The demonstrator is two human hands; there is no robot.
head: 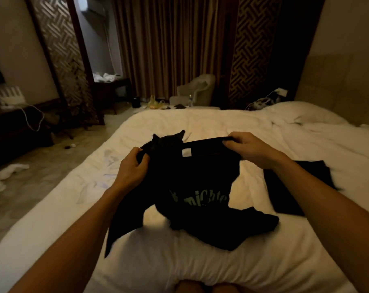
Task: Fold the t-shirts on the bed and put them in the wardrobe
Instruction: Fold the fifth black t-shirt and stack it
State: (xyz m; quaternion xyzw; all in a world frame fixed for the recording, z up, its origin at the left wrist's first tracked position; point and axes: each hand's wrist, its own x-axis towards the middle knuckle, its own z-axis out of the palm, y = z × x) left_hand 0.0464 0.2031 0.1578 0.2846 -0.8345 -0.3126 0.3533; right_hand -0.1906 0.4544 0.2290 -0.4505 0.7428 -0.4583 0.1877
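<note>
Fingers (pixel 232 142) of two hands on one black t-shirt (pixel 200 182) (another (pixel 293 182) beside)

Black printed t-shirt (pixel 200 187) held up, hem bunched on bed (pixel 200 121); second black t-shirt (pixel 293 182) flat beside.

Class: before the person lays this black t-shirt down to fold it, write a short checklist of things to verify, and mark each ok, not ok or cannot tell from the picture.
1. Left hand grips the t-shirt near one shoulder: ok.
2. Right hand grips the collar edge: ok.
3. T-shirt hangs flat and untwisted: not ok, its lower part is bunched on the bed.
4. Bare bed space in front for laying it out: ok.
5. Second dark garment lies apart, to the right: ok.
6. Wardrobe open and ready: cannot tell, not in view.
</note>
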